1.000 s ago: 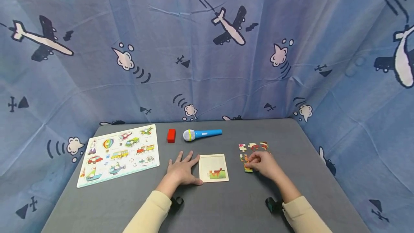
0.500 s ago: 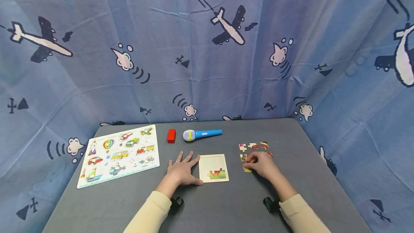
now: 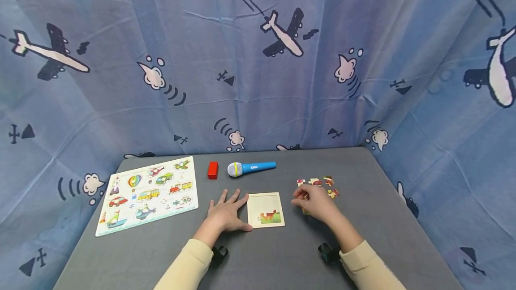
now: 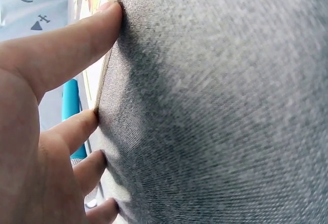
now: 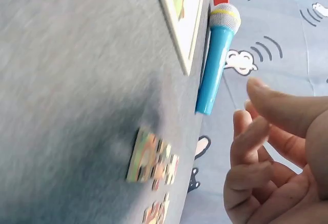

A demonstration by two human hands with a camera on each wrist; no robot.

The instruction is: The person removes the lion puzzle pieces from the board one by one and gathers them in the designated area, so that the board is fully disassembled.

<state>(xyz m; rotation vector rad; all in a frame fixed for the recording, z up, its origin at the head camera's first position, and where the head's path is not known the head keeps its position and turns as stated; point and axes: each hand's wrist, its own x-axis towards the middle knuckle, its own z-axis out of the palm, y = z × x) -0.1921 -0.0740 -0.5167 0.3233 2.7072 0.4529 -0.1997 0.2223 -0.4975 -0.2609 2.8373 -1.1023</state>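
Observation:
My left hand (image 3: 227, 214) lies spread on the table, its thumb and index fingertips against the left edge of a small square wooden puzzle tray (image 3: 258, 202). Joined puzzle pieces (image 3: 270, 217) with an animal and grass fill the tray's lower right part. Over the loose pieces to the right hovers my right hand (image 3: 318, 201), fingers loosely bent. In the right wrist view nothing shows between its thumb and fingers (image 5: 251, 131). Below it lies a green-edged puzzle piece (image 5: 138, 157), slightly blurred. Several other loose pieces (image 3: 328, 181) lie just beyond, some partly hidden by the hand.
A blue toy microphone (image 3: 258, 167) and a red block (image 3: 212, 170) lie behind the tray. At the left is a white picture board (image 3: 161, 200) with vehicles. A blue curtain (image 3: 258, 79) with planes hangs behind the grey table (image 3: 258, 258).
My right hand has moved left, away from the lower loose piece, which shifted slightly left and stays on the table. My left hand and the tray have not moved.

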